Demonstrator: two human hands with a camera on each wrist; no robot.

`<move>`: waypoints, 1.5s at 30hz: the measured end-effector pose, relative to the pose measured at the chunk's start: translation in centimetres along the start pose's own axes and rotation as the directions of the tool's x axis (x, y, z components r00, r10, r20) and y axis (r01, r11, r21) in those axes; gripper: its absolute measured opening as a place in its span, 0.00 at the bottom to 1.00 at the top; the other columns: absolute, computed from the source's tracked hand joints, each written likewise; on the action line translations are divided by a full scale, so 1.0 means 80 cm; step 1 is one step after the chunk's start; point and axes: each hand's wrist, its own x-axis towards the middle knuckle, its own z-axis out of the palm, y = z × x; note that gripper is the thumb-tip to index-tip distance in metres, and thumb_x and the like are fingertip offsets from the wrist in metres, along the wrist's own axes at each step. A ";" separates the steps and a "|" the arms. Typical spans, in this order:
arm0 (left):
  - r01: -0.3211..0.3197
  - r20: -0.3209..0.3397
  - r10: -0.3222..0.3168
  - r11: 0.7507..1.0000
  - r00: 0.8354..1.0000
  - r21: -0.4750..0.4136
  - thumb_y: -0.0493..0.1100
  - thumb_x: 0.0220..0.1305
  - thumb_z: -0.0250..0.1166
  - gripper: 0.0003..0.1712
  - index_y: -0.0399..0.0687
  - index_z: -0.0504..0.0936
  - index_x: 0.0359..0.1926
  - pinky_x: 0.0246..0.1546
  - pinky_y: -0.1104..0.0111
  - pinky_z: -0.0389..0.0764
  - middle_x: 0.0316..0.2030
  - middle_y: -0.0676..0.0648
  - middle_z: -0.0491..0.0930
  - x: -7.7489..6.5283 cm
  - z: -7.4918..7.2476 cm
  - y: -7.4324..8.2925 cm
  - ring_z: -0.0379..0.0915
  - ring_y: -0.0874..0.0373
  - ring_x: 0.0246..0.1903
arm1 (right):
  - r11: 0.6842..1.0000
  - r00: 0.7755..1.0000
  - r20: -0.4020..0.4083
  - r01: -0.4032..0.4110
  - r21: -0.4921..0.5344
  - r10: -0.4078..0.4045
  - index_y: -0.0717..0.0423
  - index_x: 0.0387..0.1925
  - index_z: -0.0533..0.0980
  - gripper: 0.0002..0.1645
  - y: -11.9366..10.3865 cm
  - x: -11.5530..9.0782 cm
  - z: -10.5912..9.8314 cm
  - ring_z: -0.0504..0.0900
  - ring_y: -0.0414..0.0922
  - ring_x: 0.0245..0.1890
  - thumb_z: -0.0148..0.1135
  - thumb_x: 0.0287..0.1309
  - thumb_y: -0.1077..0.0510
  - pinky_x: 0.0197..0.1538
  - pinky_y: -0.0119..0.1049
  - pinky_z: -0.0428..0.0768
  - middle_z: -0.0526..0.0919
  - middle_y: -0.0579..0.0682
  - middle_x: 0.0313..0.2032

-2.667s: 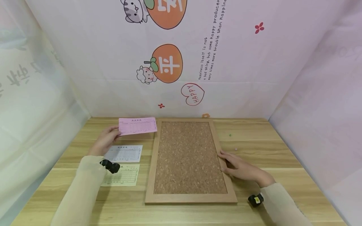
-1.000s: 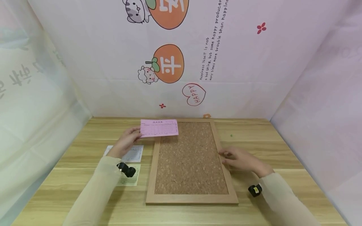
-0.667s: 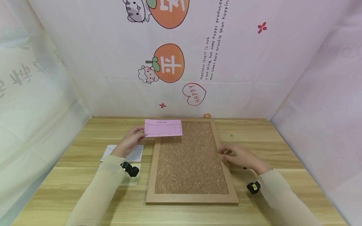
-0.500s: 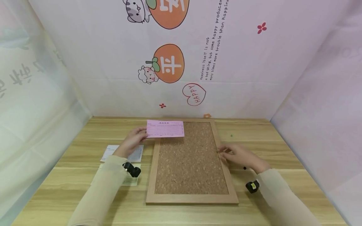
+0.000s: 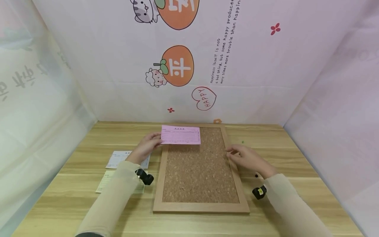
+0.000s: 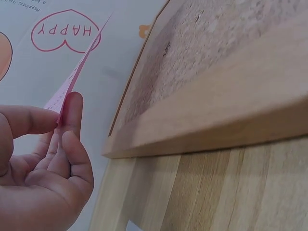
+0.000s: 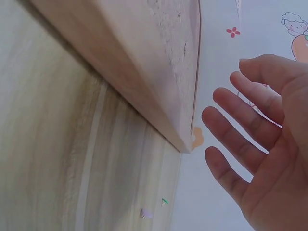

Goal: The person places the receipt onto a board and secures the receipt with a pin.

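My left hand point(image 5: 145, 148) pinches a pink printed form slip point(image 5: 181, 135) by its left edge, thumb against fingers. The slip hangs above the top left part of a wood-framed cork board point(image 5: 201, 174), apart from it in the left wrist view. At the board's right side is my right hand point(image 5: 250, 160); its fingers are loosely bent and hold nothing in the right wrist view. Left of the board lie a white slip point(image 5: 116, 159) and a pale yellow-green slip point(image 5: 103, 182), both partly hidden by my left arm.
Right of the board, a small green push pin point(image 5: 242, 142) and a tiny black item point(image 5: 256, 176) lie on the wooden table point(image 5: 275, 141). The right wrist view also shows a small lilac pin point(image 7: 146, 213). A printed cloth wall point(image 5: 251, 82) rises behind the table.
My left hand has carried the pink slip rightward, from beside the board to over its upper part. My right hand has shifted a little up and left along the right side.
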 end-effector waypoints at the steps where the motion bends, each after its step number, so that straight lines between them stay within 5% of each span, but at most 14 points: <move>1: 0.001 -0.001 -0.001 1.000 1.000 -0.003 0.34 0.76 0.52 0.25 0.32 0.64 0.70 0.54 0.57 0.71 0.58 0.37 0.75 0.000 0.002 0.001 0.73 0.59 0.44 | 1.000 1.000 -0.004 0.000 0.005 0.000 0.59 0.59 0.78 0.19 0.000 0.001 0.000 0.79 0.52 0.53 0.57 0.73 0.54 0.55 0.57 0.76 0.81 0.55 0.56; 13: -0.010 0.025 0.011 1.000 1.000 -0.027 0.31 0.73 0.52 0.26 0.28 0.63 0.69 0.60 0.54 0.70 0.63 0.31 0.70 0.005 0.027 0.003 0.74 0.58 0.49 | 0.999 0.999 -0.046 -0.009 0.042 0.011 0.59 0.61 0.77 0.21 -0.012 0.021 0.005 0.78 0.53 0.55 0.58 0.73 0.53 0.57 0.58 0.74 0.80 0.53 0.57; 26: -0.007 0.042 0.007 1.000 0.999 -0.006 0.32 0.73 0.53 0.25 0.31 0.64 0.68 0.56 0.58 0.72 0.64 0.33 0.70 0.010 0.041 -0.003 0.73 0.55 0.52 | 0.980 0.995 -0.094 0.000 0.201 0.019 0.59 0.61 0.75 0.20 -0.024 0.048 0.022 0.78 0.59 0.55 0.59 0.72 0.57 0.53 0.56 0.78 0.79 0.63 0.57; 34: 0.003 0.039 -0.002 1.000 0.999 -0.021 0.31 0.72 0.54 0.26 0.32 0.65 0.69 0.53 0.62 0.74 0.62 0.34 0.72 0.014 0.049 -0.007 0.74 0.56 0.49 | 0.961 0.993 -0.085 -0.055 0.271 0.081 0.57 0.62 0.73 0.21 -0.028 0.061 0.033 0.77 0.56 0.56 0.59 0.72 0.55 0.53 0.52 0.78 0.76 0.59 0.59; 45: -0.001 0.045 0.002 1.000 0.999 -0.025 0.32 0.73 0.53 0.25 0.33 0.65 0.68 0.54 0.60 0.72 0.61 0.35 0.73 0.015 0.059 -0.002 0.73 0.56 0.48 | 0.950 0.985 -0.145 -0.047 0.309 0.096 0.58 0.57 0.76 0.18 -0.029 0.065 0.040 0.78 0.50 0.46 0.57 0.73 0.53 0.45 0.44 0.78 0.81 0.55 0.48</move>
